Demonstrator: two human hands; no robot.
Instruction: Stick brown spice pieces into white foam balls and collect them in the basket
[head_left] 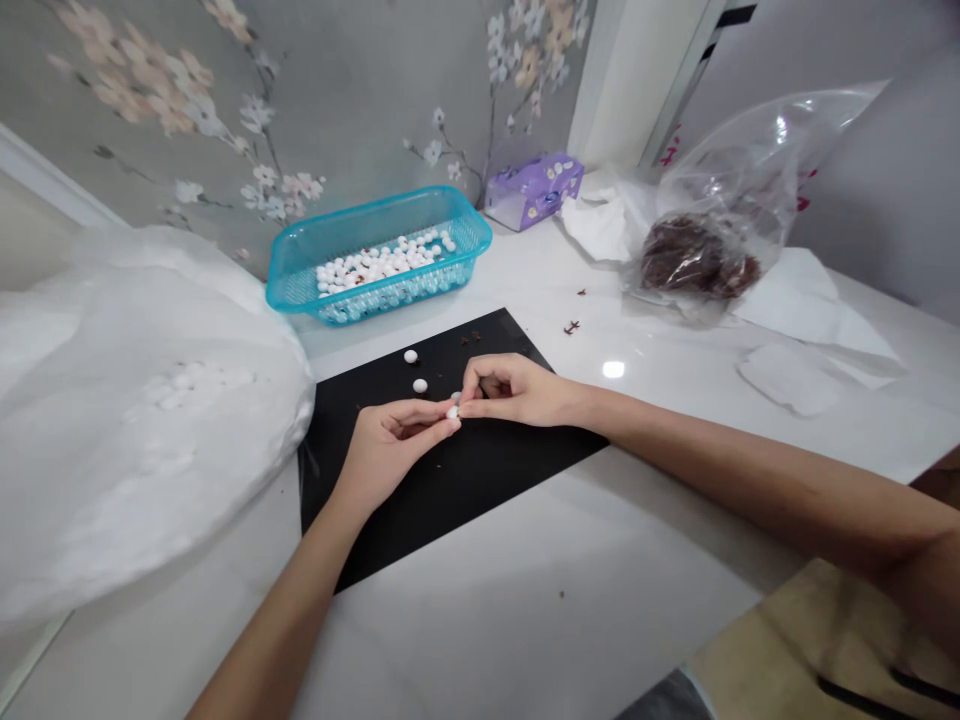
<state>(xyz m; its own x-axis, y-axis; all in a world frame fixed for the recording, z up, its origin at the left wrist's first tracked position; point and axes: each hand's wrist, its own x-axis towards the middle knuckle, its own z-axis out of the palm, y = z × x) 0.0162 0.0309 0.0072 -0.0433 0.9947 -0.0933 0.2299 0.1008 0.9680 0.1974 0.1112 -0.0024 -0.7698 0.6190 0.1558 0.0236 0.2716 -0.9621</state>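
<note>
My left hand [394,440] pinches a small white ball [453,412] between thumb and fingertips, above the black mat [390,520]. The fingertips of my right hand [517,390] are pressed together right against that ball; whatever they grip is too small to make out. Just behind the fingers, another whitish ball [456,397] is partly hidden. Two more white balls, one nearer [420,386] and one farther [410,356], lie on the mat left of my right hand. Tiny brown pieces [471,338] rest near the mat's far edge.
A blue plastic basket [375,210] of white balls stands at the back. On the left bulges a large translucent white bag [150,480]. A purple tissue pack [536,190], a clear bag of brown pieces [694,255] and white paper [817,310] occupy the back right. Loose brown bits [572,327] lie nearby.
</note>
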